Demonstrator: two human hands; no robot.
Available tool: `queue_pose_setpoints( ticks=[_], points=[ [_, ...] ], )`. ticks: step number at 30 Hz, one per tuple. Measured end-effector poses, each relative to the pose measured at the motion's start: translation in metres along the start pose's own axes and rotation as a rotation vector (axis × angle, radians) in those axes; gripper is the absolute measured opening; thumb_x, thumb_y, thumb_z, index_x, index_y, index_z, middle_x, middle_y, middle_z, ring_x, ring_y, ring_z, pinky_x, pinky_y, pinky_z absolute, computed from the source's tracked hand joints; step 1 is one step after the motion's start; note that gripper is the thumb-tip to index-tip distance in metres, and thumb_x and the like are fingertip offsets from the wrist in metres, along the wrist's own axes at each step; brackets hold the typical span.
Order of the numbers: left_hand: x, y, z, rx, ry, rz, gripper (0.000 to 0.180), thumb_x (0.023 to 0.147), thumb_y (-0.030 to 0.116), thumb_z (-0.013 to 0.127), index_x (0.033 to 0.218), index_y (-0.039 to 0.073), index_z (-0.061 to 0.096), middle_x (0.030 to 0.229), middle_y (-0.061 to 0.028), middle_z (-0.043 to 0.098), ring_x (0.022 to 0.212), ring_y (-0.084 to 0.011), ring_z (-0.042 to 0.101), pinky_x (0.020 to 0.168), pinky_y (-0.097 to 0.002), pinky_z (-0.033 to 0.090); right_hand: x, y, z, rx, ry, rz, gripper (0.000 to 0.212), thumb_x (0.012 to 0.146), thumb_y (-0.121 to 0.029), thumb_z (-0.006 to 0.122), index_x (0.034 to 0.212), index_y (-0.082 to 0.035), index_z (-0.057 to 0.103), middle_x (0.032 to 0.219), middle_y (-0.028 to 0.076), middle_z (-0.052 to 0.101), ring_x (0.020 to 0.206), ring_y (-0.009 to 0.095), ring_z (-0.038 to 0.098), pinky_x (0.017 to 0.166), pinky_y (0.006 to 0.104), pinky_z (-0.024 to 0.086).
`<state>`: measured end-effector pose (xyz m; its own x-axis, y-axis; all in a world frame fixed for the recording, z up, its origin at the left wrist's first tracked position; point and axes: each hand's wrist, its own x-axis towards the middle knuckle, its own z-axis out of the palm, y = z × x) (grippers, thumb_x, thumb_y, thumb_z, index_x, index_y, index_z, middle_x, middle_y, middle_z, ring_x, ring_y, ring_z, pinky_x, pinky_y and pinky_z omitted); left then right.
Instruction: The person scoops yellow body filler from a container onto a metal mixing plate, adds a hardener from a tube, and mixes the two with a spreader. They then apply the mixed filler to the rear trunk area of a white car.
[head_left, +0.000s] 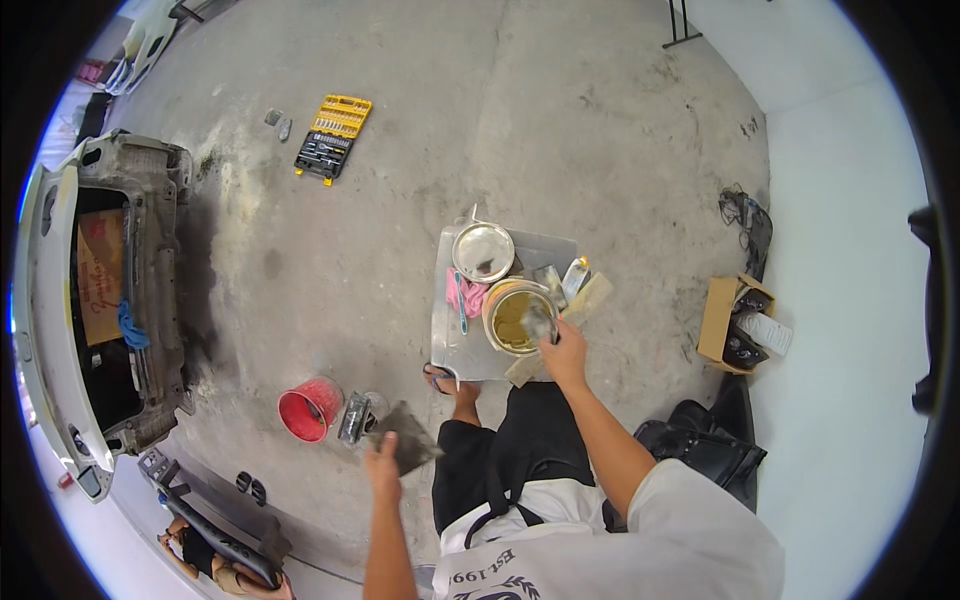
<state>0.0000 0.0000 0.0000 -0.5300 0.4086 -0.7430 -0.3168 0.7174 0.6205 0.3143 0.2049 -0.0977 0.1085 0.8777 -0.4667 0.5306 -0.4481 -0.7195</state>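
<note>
My left hand [382, 468] grips a dark grey, roughly square plate [413, 440] by its edge, held out at the left of my legs. My right hand [564, 356] is closed on a putty knife [540, 322], whose blurred blade is over the mouth of an open tin [487, 322]. Yellowish-brown putty [511, 318] coats the inside of this tin. Behind it lies a round metal lid [484, 250] with a dark smudge. A pink cloth [472, 296] and a thin blue-handled brush [461, 303] are beside the tin, and a white tube [575, 277] lies at its right.
These things rest on a grey panel [455, 350]. Left of my legs stand a red bucket [308, 410] and a clear-wrapped package [354, 416]. An open socket set [334, 138] lies farther off. A car body [150, 290] is at left, a cardboard box [716, 318] at right by the wall.
</note>
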Motion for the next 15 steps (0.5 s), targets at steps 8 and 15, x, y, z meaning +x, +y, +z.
queue_pose_setpoints(
  ticks=[8, 15],
  points=[
    [0.036, -0.024, 0.161, -0.384, -0.458, -0.201, 0.071, 0.094, 0.010, 0.064, 0.159, 0.000, 0.039, 0.135, -0.0140, 0.065, 0.123, -0.0224, 0.061, 0.111, -0.0344, 0.042, 0.051, 0.021, 0.084, -0.528, -0.303, -0.034, 0.028, 0.090, -0.008, 0.056, 0.112, 0.005, 0.069, 0.105, 0.028, 0.072, 0.096, 0.047, 0.071, 0.091, 0.0531, 0.055],
    [0.112, -0.006, 0.196, 0.210, -0.666, 0.055, 0.088, 0.083, 0.009, 0.066, 0.164, 0.007, 0.032, 0.127, -0.0116, 0.068, 0.115, -0.0175, 0.060, 0.105, -0.0274, 0.042, 0.081, 0.028, 0.092, -0.541, -0.272, 0.074, 0.026, 0.088, -0.008, 0.061, 0.111, 0.003, 0.066, 0.101, 0.032, 0.073, 0.098, 0.048, 0.071, 0.090, 0.0540, 0.056]
  ],
)
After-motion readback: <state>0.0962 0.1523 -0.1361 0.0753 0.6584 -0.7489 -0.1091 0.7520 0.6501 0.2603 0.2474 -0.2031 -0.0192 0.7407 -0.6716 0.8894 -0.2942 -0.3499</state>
